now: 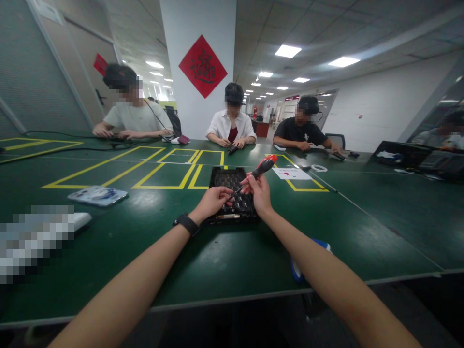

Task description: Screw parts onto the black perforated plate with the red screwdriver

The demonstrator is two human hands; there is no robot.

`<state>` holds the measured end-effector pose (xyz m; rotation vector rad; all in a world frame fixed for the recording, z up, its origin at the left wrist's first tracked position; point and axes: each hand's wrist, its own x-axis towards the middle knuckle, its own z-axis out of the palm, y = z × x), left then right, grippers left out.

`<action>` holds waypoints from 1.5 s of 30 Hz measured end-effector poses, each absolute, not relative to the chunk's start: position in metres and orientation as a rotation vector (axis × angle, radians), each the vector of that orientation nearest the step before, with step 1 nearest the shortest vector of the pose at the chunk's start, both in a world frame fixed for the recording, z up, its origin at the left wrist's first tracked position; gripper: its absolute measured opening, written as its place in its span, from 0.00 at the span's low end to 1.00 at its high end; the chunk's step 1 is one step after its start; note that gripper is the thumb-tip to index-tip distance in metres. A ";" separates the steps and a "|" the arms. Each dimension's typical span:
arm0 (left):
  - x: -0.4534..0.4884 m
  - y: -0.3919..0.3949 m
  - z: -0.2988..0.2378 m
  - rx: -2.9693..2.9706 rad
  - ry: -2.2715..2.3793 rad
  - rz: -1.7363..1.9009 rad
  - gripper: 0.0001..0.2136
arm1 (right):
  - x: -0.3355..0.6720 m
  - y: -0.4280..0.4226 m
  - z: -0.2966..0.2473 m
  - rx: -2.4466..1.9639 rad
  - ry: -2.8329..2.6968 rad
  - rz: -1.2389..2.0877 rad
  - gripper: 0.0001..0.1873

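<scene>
In my right hand [260, 192] is a screwdriver [264, 166] with a red and black handle, held slantwise with the handle up to the right. Its thin shaft runs down to the left, toward the fingers of my left hand [213, 202]. Those fingers are pinched together at the shaft's lower end; whether they grip the tip or a small part there is too small to tell. Beneath both hands lies an open black case [224, 175] with several small pieces in its slots. A black band circles my left wrist.
On the green table [174, 261] are yellow tape outlines, a phone-like flat object [97, 195] at left and a paper sheet [292, 174] with a white ring [319, 168] at right. A blue and white object [296, 270] is partly under my right forearm. Several people sit across.
</scene>
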<state>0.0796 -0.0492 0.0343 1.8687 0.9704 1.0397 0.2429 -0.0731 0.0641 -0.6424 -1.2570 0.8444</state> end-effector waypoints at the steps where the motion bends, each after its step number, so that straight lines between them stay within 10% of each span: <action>1: 0.080 -0.049 0.034 1.868 0.966 1.037 0.11 | 0.243 -0.073 0.064 -0.636 -1.258 0.846 0.14; 45: 0.079 -0.051 0.038 1.937 1.021 1.055 0.12 | 0.244 -0.069 0.060 -0.599 -1.275 0.811 0.13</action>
